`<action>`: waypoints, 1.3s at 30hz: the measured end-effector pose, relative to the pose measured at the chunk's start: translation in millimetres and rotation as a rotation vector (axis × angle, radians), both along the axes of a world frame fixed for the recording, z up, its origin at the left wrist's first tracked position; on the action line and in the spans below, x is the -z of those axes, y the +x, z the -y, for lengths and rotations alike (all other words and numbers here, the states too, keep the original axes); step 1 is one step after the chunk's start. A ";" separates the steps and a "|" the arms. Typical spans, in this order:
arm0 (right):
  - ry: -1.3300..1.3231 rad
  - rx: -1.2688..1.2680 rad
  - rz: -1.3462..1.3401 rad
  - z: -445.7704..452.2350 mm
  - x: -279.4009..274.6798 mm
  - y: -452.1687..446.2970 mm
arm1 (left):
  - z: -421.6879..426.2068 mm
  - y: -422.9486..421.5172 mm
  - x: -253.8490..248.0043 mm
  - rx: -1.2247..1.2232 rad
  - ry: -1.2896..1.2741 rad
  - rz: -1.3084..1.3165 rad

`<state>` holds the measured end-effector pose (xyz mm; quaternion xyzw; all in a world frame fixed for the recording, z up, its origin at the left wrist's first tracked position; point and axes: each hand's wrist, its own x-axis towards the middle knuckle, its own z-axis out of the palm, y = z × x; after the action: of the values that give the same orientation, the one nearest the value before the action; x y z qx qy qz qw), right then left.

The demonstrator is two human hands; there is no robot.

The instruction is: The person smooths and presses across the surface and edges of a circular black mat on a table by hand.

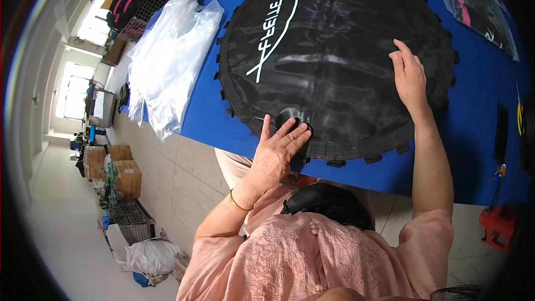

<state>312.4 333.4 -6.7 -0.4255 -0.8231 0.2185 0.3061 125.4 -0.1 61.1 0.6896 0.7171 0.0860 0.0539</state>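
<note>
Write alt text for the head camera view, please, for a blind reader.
A person's left hand rests on the near edge of a round black mat on a blue table; the right hand is over its right side. Clear plastic lies to the left.

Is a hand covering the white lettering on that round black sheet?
No, the white lettering shows in full; the left hand is by the sheet's edge.

Top (368, 256): pink, loose, short-sleeved | Front: tone-on-tone raised swirling embroidery (267, 251), small pink knot-like fastenings (315, 228) down the middle | Left wrist: thin, plain gold-coloured bangle (238, 203) | Waist: black textured item (329, 203), kind unclear | Legwear (229, 164): pale beige, partly hidden
</note>
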 end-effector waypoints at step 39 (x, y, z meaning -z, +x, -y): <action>0.032 -0.031 -0.053 -1.9 1.2 -0.7 | -4.1 -102.9 -4.0 -0.348 0.101 0.666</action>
<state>311.7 335.3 -7.9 -0.4018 -0.8247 0.2211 0.3310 22.5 4.0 65.1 0.4936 0.7615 0.3486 0.2345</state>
